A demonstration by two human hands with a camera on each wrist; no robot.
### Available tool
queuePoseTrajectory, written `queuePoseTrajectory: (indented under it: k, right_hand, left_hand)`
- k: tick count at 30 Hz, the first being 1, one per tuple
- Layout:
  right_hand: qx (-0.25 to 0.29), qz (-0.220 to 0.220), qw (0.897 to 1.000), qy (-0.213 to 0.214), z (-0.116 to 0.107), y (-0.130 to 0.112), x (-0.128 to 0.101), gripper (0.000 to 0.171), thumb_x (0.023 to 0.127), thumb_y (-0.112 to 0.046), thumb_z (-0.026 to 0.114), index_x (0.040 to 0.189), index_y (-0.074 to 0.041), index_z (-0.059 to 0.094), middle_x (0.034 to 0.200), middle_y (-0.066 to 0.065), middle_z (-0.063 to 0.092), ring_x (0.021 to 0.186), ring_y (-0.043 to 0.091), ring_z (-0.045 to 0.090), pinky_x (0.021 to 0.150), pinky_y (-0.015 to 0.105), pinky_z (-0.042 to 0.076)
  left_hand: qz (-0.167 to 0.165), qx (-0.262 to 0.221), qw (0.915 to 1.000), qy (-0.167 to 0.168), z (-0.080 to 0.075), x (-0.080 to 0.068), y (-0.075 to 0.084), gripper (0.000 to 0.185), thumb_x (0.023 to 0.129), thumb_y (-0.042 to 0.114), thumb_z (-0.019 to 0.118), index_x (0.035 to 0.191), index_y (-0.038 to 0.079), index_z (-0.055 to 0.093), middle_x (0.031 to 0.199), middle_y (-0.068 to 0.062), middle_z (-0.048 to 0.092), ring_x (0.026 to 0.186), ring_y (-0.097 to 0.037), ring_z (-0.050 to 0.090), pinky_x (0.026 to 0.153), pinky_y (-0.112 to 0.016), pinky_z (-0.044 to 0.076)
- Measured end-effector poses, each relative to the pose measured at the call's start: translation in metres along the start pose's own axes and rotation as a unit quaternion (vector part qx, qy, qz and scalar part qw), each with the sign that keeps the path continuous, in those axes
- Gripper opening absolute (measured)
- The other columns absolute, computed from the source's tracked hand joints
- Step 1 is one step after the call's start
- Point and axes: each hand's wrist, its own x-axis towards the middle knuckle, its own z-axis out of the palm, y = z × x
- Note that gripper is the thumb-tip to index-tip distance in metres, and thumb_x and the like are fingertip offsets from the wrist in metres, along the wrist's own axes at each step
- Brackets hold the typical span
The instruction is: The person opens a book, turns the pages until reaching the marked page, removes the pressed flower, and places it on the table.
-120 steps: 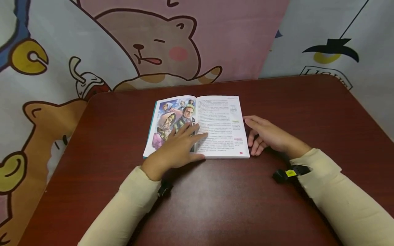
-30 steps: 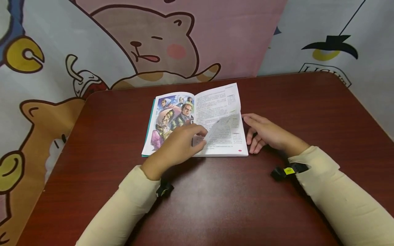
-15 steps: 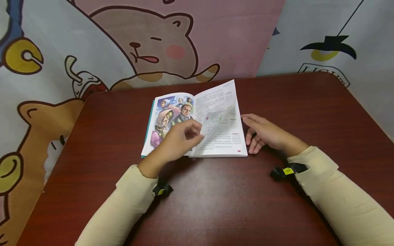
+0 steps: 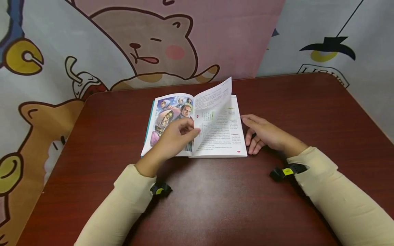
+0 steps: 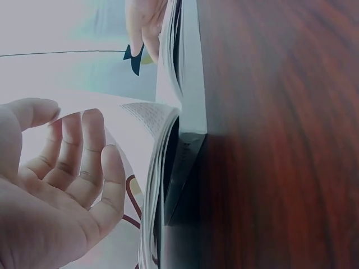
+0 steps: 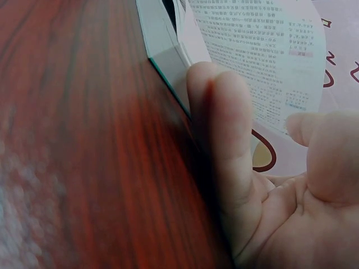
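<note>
A: Risk check. The lifted page (image 4: 212,102) stands half-turned above the open book (image 4: 227,136), which lies in the far middle of the dark red table (image 4: 215,205). It looks thin; if the left hand (image 4: 172,140) drags it sideways too fast it could crease near the spine, or tear.

B: And the book itself?

A: Could slide, I judge, since nothing pins it down.

B: Hands?

A: Left hand hovers over the illustrated left-hand page (image 4: 167,116), fingers loosely curled, tips at the raised leaf's lower edge. Can't tell if it truly pinches the paper. Right hand (image 4: 264,135) lies relaxed and flat on the table, fingertips against the book's right edge, holding nothing.
</note>
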Motion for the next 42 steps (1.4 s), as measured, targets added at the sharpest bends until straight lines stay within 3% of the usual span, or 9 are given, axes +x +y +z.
queuePoseTrajectory:
  k: [5,14,22,28,34,42]
  right_hand:
    - [0.001,-0.001,1.0,0.0,0.0,0.0,0.0,0.058,0.107,-0.052,0.031,0.154,-0.019,0.023,0.074,0.013,0.057,0.055,0.03,0.067,0.053,0.046,0.058]
    - [-0.002,-0.002,1.0,0.0,0.0,0.001,0.0,0.058,0.107,-0.052,0.031,0.154,-0.019,0.023,0.074,0.013,0.057,0.056,0.03,0.068,0.054,0.046,0.058]
    - [-0.006,-0.003,1.0,0.003,0.0,0.0,-0.001,0.059,0.106,-0.053,0.032,0.154,-0.019,0.023,0.074,0.014,0.057,0.056,0.032,0.068,0.054,0.047,0.058]
    - [-0.002,-0.004,1.0,0.002,0.001,0.0,0.0,0.058,0.107,-0.052,0.031,0.154,-0.02,0.024,0.074,0.013,0.057,0.056,0.031,0.068,0.053,0.046,0.058]
    - [-0.002,0.0,1.0,0.002,0.001,0.001,0.0,0.057,0.107,-0.052,0.03,0.154,-0.02,0.024,0.073,0.012,0.057,0.056,0.03,0.068,0.054,0.046,0.058]
    - [0.001,0.0,1.0,0.003,0.001,0.001,0.001,0.059,0.106,-0.053,0.032,0.154,-0.02,0.024,0.074,0.014,0.057,0.055,0.03,0.067,0.053,0.046,0.058]
  left_hand:
    - [-0.009,-0.014,0.9998,0.013,-0.004,0.0,-0.001,0.015,0.097,0.02,0.066,0.093,0.006,0.062,0.079,-0.002,0.06,0.07,-0.014,0.055,0.063,-0.025,0.044]
    - [-0.034,-0.062,0.9969,0.035,-0.016,0.004,0.001,0.022,0.099,0.023,0.064,0.09,0.004,0.059,0.092,-0.007,0.062,0.078,-0.019,0.063,0.076,-0.039,0.058]
    - [-0.052,-0.092,0.9921,0.068,-0.025,0.005,0.0,0.025,0.099,0.023,0.062,0.084,0.006,0.054,0.085,-0.003,0.059,0.074,-0.024,0.063,0.073,-0.038,0.058]
    - [-0.086,-0.094,0.9866,0.102,-0.03,0.007,-0.001,0.029,0.1,0.025,0.061,0.081,0.007,0.052,0.08,-0.003,0.055,0.075,-0.021,0.061,0.074,-0.036,0.056]
    - [-0.111,-0.128,0.9795,0.109,-0.034,0.008,-0.003,0.024,0.1,0.023,0.061,0.084,0.005,0.054,0.078,-0.003,0.054,0.073,-0.017,0.058,0.072,-0.032,0.054]
    - [-0.078,-0.084,0.9861,0.12,-0.042,0.009,-0.012,0.022,0.099,0.022,0.061,0.097,0.0,0.065,0.082,0.0,0.058,0.076,-0.027,0.064,0.073,-0.037,0.057]
